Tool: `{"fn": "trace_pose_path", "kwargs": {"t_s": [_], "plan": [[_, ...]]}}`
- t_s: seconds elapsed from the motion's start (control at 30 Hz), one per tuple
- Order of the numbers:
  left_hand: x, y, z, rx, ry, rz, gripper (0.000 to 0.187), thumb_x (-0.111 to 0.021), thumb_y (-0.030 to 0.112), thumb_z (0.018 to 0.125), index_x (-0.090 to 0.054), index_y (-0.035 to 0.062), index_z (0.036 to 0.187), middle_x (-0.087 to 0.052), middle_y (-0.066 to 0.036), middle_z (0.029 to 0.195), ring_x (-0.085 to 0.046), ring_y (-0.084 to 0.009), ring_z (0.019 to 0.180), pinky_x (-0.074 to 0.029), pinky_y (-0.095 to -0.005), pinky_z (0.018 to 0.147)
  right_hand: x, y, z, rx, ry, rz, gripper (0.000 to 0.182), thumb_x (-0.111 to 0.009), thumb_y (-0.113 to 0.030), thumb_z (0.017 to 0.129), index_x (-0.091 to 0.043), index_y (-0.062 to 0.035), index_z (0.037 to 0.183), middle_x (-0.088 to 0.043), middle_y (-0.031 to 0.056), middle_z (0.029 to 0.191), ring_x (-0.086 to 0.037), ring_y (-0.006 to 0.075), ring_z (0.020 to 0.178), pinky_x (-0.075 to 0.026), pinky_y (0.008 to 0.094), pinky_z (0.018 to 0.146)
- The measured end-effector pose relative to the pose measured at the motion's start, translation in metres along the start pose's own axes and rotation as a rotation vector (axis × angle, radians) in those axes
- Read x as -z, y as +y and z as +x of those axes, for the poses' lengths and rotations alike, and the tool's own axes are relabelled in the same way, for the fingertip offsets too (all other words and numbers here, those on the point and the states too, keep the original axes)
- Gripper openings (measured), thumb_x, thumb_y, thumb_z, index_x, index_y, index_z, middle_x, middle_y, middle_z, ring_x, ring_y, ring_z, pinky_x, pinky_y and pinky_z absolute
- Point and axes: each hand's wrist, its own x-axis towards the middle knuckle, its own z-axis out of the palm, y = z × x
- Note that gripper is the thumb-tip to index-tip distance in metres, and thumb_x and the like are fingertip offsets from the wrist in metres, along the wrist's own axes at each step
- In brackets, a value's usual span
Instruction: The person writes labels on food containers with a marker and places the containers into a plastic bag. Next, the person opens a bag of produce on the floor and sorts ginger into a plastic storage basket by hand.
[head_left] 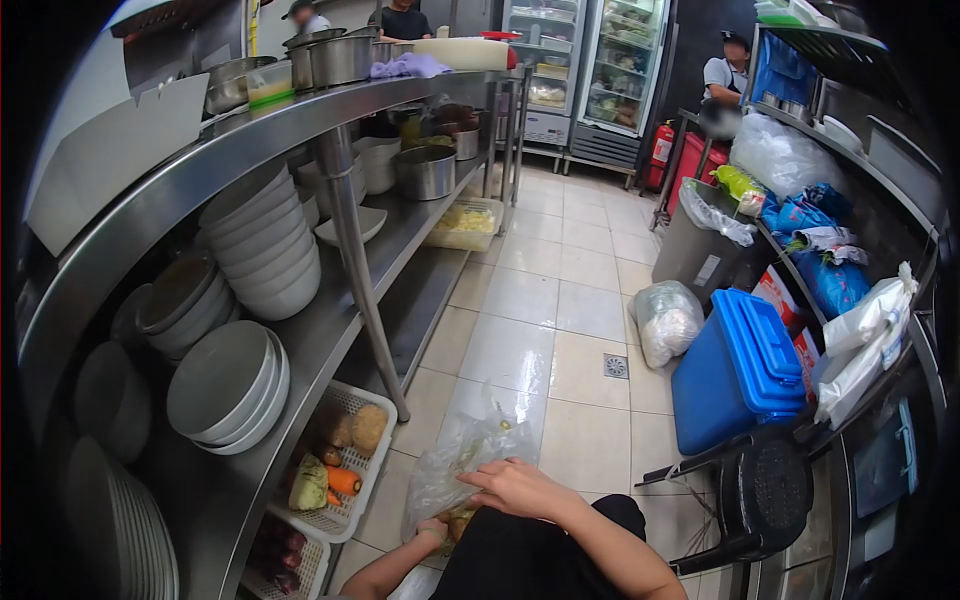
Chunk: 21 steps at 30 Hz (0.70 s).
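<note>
The right hand [515,487] lies flat across the mouth of a clear plastic bag [462,462], fingers spread, clasping nothing. The left hand [433,531] pinches the bag's lower edge from beneath. The bag stands on the floor tiles [520,340], leaning up and away (contents unclear). Left, just beside it, sits a white basket [352,470] of carrots [342,482]; a blue cooler [735,370] stands well apart, right.

A commercial kitchen is shown: stacked bowls [262,250] are shelved under the steel counter [300,120], pots [340,58] are set upon it, glass-door fridges [620,70] are seen beyond it.
</note>
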Motion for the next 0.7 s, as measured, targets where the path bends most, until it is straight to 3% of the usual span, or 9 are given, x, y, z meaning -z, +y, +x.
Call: {"fn": "trace_pose_path", "kwargs": {"t_s": [0.17,0.27,0.43,0.57,0.67,0.7], "plan": [[-0.027,-0.003,0.028,0.081,-0.051,0.011,0.031,-0.042,0.019,0.088,-0.057,0.0104,0.113,-0.056,-0.005,0.116,-0.053,-0.0237,0.108,-0.049,-0.0437,0.077,0.005,-0.011,0.004,-0.031,-0.095,-0.046,0.038,-0.053,-0.025,0.083,-0.048,-0.0093,0.117,-0.057,0.0099,0.089,-0.056,0.0263,0.087,-0.041,0.0396,0.077],[-0.042,-0.016,0.047,-0.002,-0.061,-0.004,0.030,-0.046,0.018,0.086,-0.057,0.0104,0.113,-0.055,-0.004,0.117,-0.055,-0.0250,0.105,-0.051,-0.0453,0.070,-0.001,-0.015,0.004,-0.020,-0.132,-0.043,0.039,-0.054,-0.024,0.083,-0.047,-0.0092,0.118,-0.058,0.0100,0.089,-0.057,0.0271,0.086,-0.042,0.0398,0.076],[-0.063,-0.010,0.062,0.067,-0.116,0.146,0.031,-0.051,0.022,0.084,-0.058,0.0115,0.113,-0.054,-0.003,0.118,-0.057,-0.0237,0.098,-0.052,-0.0404,0.057,-0.005,-0.021,0.002,-0.005,-0.152,-0.050,0.039,-0.054,-0.023,0.082,-0.047,-0.0095,0.118,-0.058,0.0102,0.089,-0.057,0.0279,0.085,-0.043,0.0398,0.075],[-0.008,0.018,-0.006,0.260,-0.121,-0.050,0.033,-0.051,0.022,0.084,-0.056,0.0108,0.114,-0.051,-0.005,0.120,-0.057,-0.0228,0.097,-0.050,-0.0386,0.050,-0.006,-0.019,-0.002,-0.013,-0.137,-0.057,0.039,-0.054,-0.023,0.082,-0.047,-0.0097,0.118,-0.058,0.0104,0.089,-0.057,0.0274,0.086,-0.043,0.0400,0.075],[-0.038,0.010,0.013,0.178,-0.092,0.159,0.043,-0.041,0.036,0.087,-0.051,0.0102,0.120,-0.048,-0.015,0.121,-0.048,-0.0284,0.112,-0.048,-0.0399,0.077,-0.004,-0.016,-0.004,-0.038,-0.151,-0.078,0.039,-0.054,-0.024,0.082,-0.047,-0.0099,0.118,-0.058,0.0106,0.090,-0.057,0.0274,0.088,-0.043,0.0407,0.075],[-0.039,0.008,0.013,0.168,-0.073,0.143,0.043,-0.041,0.036,0.087,-0.052,0.0101,0.119,-0.048,-0.016,0.121,-0.049,-0.0296,0.111,-0.048,-0.0397,0.078,-0.004,-0.015,-0.004,-0.046,-0.159,-0.086,0.039,-0.054,-0.024,0.083,-0.047,-0.0099,0.118,-0.058,0.0107,0.090,-0.057,0.0274,0.088,-0.043,0.0409,0.075]]}}
